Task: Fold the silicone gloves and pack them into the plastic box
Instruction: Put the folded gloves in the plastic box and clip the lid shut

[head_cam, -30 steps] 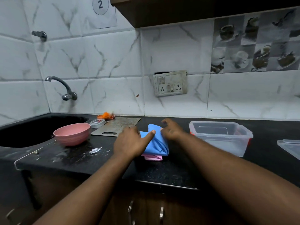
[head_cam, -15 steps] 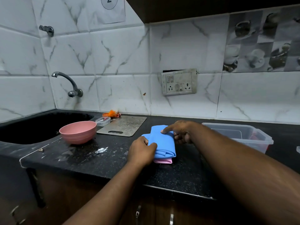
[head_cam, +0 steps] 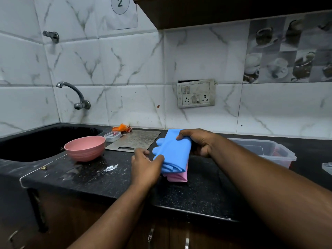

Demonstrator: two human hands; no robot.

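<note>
Centrally, a folded blue glove is lying on top of a folded pink glove, the pair sitting as one stack on the dark counter. Only a pink strip is peeking out at the stack's 6 o'clock edge.

The right hand is grasping the blue glove at its 1 o'clock corner, fingers curling over the top edge. The left hand is sitting at the stack's 8 o'clock side, thumb lying on the blue edge and fingers curling beside it. Whether it is truly pinching the stack cannot be told.

Folding is looking finished, so the step in hand appears to be gathering both gloves for packing. The clear plastic box is waiting open at 3 o'clock, near the stack but apart from it. The next move is likely calling for a firm two-sided hold, so the springy folds are not opening while the stack is travelling right and down into the box.

A pink bowl is standing at 9 o'clock and a grey cutting board at 11 o'clock.

The right forearm is covering the box's left end. Something red is showing through its wall, too blurred to name. A clear piece at the frame's 3 o'clock edge, perhaps the lid, is cut off. Whether the stack's far end is lifting off the counter is unclear.
</note>
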